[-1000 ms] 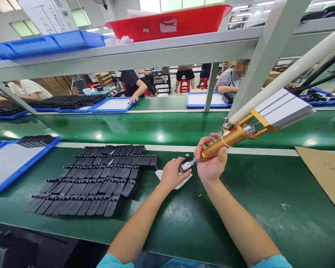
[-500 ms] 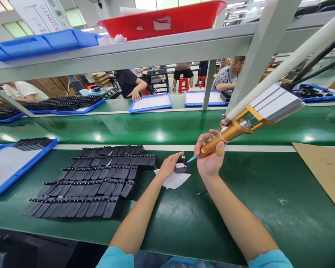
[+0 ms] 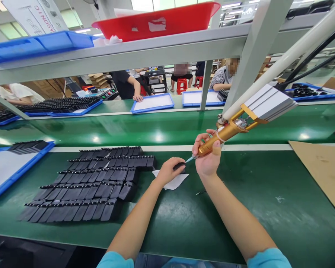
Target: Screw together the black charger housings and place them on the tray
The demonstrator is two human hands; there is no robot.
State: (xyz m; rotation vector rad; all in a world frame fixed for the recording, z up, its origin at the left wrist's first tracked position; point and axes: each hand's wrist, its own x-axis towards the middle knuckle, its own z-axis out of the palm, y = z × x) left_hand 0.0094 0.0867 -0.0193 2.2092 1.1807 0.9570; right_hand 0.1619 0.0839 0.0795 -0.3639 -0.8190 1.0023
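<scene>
My left hand (image 3: pixel 168 171) is clamped on a small black housing (image 3: pixel 179 166) over white paper (image 3: pixel 176 182), probably to steady it. Right hand (image 3: pixel 208 163)'s wrapped round the gold dispenser (image 3: pixel 229 131), likely for aiming its blue nozzle (image 3: pixel 189 159).

From here the tool (image 3: pixel 225 134) looks like smooth gold metal with a satin shine. The cases (image 3: pixel 96 192) on the left seem matt black plastic. The green bench (image 3: pixel 178 227) is smooth, softly glossy; the paper (image 3: pixel 175 183) is matt, the right-hand board (image 3: pixel 321 175) dull cardboard, the far tub (image 3: pixel 181 24) shiny red plastic.
</scene>
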